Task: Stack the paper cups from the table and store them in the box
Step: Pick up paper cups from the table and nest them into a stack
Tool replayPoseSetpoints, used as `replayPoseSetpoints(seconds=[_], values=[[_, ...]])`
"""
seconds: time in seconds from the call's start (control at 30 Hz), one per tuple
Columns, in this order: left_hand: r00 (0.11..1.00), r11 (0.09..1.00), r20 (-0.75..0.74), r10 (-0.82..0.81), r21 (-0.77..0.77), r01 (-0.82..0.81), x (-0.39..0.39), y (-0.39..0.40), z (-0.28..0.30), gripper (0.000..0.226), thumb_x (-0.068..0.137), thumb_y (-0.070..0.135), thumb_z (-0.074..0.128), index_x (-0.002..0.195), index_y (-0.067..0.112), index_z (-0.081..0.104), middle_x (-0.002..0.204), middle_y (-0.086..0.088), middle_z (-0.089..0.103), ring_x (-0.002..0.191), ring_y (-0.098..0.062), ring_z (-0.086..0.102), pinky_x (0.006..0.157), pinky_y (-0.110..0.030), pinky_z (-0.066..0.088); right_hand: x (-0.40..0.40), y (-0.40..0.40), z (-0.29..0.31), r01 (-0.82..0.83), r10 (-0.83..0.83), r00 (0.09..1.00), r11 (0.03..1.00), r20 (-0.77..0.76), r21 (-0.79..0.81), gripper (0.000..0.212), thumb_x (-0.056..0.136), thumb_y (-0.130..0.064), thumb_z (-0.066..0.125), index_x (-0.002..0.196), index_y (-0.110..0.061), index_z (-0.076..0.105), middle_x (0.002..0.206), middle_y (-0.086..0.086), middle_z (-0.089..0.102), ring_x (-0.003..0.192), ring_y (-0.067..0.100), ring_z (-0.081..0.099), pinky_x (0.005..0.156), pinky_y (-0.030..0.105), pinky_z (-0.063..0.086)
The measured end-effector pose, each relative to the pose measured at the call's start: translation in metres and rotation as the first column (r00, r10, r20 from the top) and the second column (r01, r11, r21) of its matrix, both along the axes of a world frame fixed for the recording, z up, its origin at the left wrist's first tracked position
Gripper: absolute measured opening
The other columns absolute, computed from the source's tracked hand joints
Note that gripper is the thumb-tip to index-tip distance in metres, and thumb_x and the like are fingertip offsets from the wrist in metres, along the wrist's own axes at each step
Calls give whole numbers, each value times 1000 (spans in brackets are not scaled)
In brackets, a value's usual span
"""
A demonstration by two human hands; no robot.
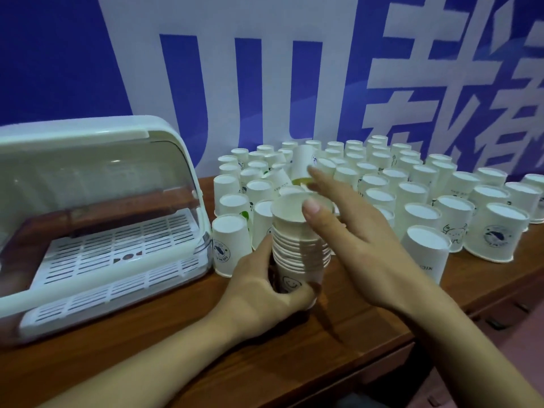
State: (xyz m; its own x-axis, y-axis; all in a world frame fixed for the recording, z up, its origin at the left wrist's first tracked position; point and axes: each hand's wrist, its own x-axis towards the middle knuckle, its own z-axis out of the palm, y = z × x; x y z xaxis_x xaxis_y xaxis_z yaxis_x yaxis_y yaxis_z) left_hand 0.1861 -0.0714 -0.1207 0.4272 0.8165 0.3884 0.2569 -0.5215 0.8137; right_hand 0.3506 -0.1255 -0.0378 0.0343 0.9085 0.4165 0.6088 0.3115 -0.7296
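Firmly gripped cup stack [297,248] (upright), box [97,219] beside

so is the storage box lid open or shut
Open: the clear domed lid of the storage box is swung up and back, leaving the white slatted tray uncovered.

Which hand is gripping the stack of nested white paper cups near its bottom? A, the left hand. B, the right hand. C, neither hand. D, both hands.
A: the left hand curls its fingers round the base of the stack of nested white paper cups, while the right hand is open above it, fingers straight.
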Motion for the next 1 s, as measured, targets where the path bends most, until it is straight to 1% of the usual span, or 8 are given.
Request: replayPoseSetpoints(seconds=[0.13,0.3,0.4,0.5,0.6,0.67,0.87,1.0], values=[[999,999,26,-27,33,26,8,12,11,55,74,39,83,124,31,60,107,11,77,100,-9,73,87,-36,60,1,11,4,57,-76,949,996,305,70,70,95,-60,18,146,-28,55,143,-9,56,139,15,41,114,48,32],[1000,998,9,-28,57,27,7,16,11,66,73,46,84,132,30,59,116,15,76,110,-3,71,93,-31,57,13,-11,-2,64,-84,971,993,223,95,64,97,-65,28,157,-45,23,162,-17,14,152,3,7,123,39,13],[998,998,-23,-55,35,55,13,12,16,73,71,55,83,134,28,58,124,20,72,118,-1,67,100,-29,54,55,-36,-16,369,-412,905,883,103,289,71,89,-55,54,152,-26,39,153,3,34,144,19,29,117,40,24],[999,999,-36,-28,22,29,13,9,19,71,71,56,83,133,34,57,127,23,70,121,2,64,101,-26,53,92,-42,-27,623,-646,754,760,115,187,83,83,-50,71,150,-12,40,143,22,41,132,40,37,110,54,32],[999,1000,-50,0,31,1,13,3,21,66,71,55,83,130,39,56,127,27,69,122,2,64,102,-26,53,110,-43,-29,611,-584,762,792,280,-10,90,80,-51,76,154,-18,36,140,23,50,127,43,48,100,52,41],[998,999,-56,18,41,-16,15,-1,22,62,72,54,82,127,42,56,125,29,69,122,2,64,102,-29,54,115,-45,-26,554,-521,808,831,274,-54,76,79,-55,73,143,-22,50,127,16,64,117,38,60,90,46,46],[998,999,-54,37,33,-35,17,-3,22,63,72,52,83,128,37,59,128,21,71,123,-5,65,103,-40,56,114,-57,-6,470,-471,882,882,11,33,58,79,-59,70,128,-29,66,105,1,64,98,21,63,85,33,44],[998,999,-46,38,29,-37,15,1,18,64,71,50,83,129,32,60,128,20,71,123,-6,65,103,-34,55,99,-58,16,278,-237,848,960,-474,17,40,78,-39,84,108,-31,58,107,-4,72,80,9,74,73,33,58]])
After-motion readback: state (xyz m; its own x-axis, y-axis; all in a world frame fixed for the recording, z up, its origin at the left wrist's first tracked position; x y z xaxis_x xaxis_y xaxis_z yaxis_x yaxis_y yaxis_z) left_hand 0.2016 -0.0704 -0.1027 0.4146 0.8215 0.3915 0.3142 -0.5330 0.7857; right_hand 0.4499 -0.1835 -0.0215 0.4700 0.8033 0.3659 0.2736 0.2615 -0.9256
